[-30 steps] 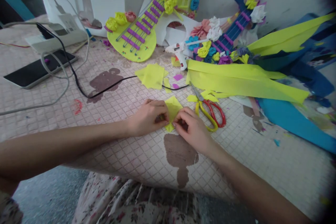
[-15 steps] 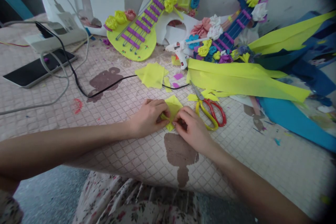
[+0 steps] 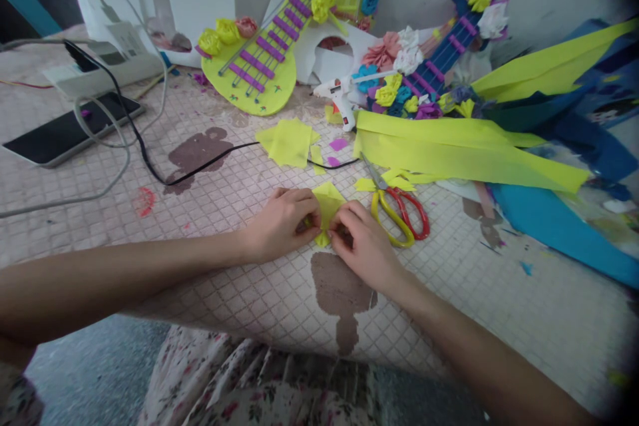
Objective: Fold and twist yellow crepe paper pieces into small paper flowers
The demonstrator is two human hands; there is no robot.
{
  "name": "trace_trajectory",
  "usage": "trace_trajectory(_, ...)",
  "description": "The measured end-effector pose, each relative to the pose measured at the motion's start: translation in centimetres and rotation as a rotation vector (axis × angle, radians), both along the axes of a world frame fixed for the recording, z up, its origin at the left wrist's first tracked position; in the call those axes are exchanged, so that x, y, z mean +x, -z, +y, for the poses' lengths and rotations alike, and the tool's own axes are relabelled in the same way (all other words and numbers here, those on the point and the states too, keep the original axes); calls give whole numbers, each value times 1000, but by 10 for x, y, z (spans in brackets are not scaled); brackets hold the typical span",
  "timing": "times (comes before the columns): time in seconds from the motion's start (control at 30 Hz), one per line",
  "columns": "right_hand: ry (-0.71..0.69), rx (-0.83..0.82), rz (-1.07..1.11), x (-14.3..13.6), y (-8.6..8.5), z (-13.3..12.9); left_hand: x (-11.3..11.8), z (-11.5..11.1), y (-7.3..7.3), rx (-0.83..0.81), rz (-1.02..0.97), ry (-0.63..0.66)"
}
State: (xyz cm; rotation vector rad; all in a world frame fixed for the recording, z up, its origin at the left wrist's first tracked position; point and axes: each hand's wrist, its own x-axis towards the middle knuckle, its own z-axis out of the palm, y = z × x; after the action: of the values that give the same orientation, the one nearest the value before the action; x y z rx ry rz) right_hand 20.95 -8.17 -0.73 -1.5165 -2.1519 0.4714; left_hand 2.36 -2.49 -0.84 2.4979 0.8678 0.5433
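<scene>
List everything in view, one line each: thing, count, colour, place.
folded paper piece: 1, yellow, between both hands
scissors: 1, red and yellow handles, right of the hands
paper squares: small stack, yellow, behind the hands
paper strips: several, yellow, far right
glue gun: 1, white, rear centre
paper guitars: at least 2, yellow and blue, with paper flowers, at the wall
tablet: 1, black, far left
cable: 1, black, across the mat
mat: 1, pink grid, under everything
left hand: grip pinching the paper
right hand: grip pinching the paper
</scene>
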Motion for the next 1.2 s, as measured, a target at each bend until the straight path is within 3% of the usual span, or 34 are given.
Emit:
trace_trajectory(0.73,-52,-37,32,3,-3,-1,-6,3,-5,-36,15,101)
trace_trajectory(1.2,-62,-19,2,3,-2,-3,-5,0,-4,7,46,78)
